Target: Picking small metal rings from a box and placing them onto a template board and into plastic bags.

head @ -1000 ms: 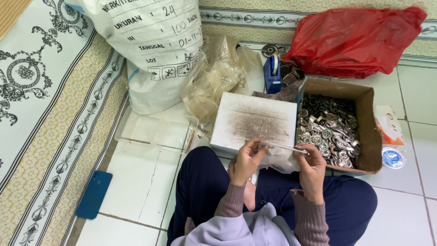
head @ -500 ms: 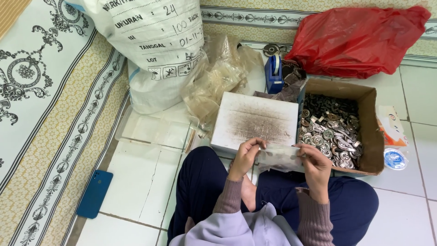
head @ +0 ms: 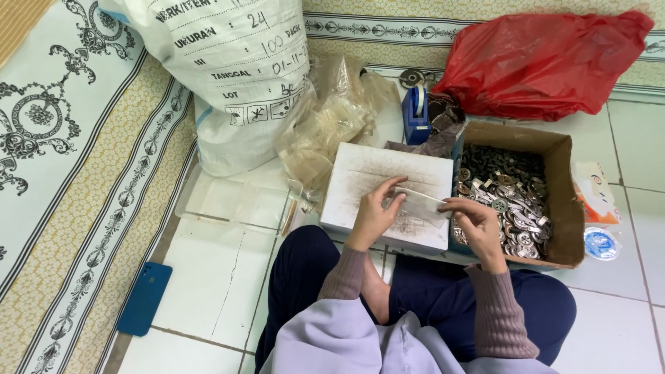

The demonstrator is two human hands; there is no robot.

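I sit on the floor with both hands over a white box with a smudged grey top. My left hand and my right hand together pinch a small clear plastic bag, one hand at each end, just above the box's near right part. To the right stands a brown cardboard box holding several small silvery metal parts.
A large white woven sack and a heap of clear plastic bags lie behind the white box. A blue tape dispenser, a red plastic bag, a clear tray, a blue phone and patterned carpet surround me.
The thin edge-on bag held low between my hands has been raised and turned flat-on. My hands moved slightly up over the white box.
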